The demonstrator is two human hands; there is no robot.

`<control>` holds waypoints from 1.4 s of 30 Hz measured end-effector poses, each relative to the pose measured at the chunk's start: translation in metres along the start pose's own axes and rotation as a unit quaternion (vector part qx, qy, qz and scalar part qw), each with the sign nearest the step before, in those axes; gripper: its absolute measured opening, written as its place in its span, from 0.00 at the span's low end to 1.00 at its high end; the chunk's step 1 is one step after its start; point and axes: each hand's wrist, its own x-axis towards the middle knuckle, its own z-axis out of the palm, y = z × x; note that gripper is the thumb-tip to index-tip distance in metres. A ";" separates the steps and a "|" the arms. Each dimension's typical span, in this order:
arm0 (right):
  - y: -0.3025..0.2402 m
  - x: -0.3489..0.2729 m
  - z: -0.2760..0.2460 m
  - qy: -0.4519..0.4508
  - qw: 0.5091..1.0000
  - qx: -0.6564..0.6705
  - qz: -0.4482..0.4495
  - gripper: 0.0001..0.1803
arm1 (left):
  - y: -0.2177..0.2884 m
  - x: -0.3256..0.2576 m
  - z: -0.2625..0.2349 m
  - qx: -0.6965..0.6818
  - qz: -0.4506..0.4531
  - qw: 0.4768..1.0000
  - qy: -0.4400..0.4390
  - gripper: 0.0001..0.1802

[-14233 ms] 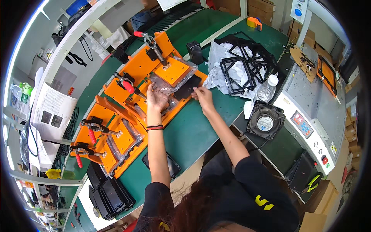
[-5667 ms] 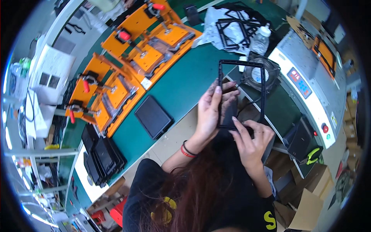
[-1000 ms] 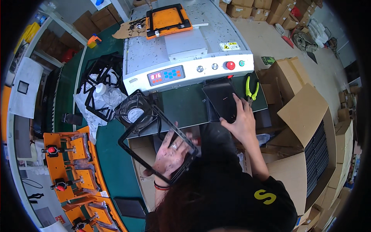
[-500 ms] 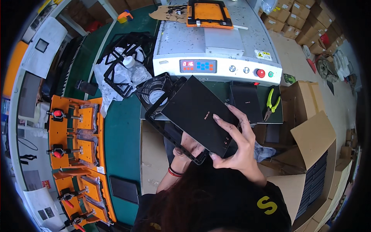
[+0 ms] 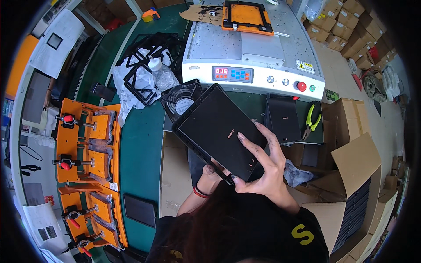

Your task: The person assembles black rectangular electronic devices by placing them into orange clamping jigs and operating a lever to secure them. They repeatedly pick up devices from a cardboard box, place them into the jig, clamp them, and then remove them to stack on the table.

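Both hands grip a flat, matte black rectangular panel (image 5: 221, 131).

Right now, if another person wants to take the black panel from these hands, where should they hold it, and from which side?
Best by the free far corner of the black panel, coming from the machine side. The right hand covers its near right part and the left hand sits under its near edge, so only the upper edges look free. It is thin and tilted, so pinching the rim probably works better than pressing the face.
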 end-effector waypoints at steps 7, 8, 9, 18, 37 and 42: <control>-0.003 -0.001 0.001 -0.003 1.000 0.006 0.006 0.39 | 0.000 0.000 0.001 -0.005 0.005 1.000 0.006 0.72; -0.002 -0.001 0.001 -0.003 1.000 0.007 0.006 0.39 | 0.000 0.001 0.001 -0.003 0.007 1.000 0.006 0.72; -0.002 -0.001 0.001 -0.004 1.000 0.008 0.006 0.39 | 0.000 0.001 0.001 -0.003 0.008 1.000 0.008 0.72; 0.000 -0.004 0.001 -0.005 1.000 0.001 0.011 0.40 | -0.002 0.003 0.003 -0.007 0.007 1.000 0.013 0.72; -0.023 0.002 -0.022 -0.081 0.985 -0.150 -0.009 0.36 | -0.003 -0.003 0.001 -0.085 -0.052 0.994 0.052 0.71; 0.005 0.025 -0.021 -0.123 0.931 0.258 0.227 0.29 | 0.004 -0.003 -0.025 0.030 0.088 0.991 -0.095 0.53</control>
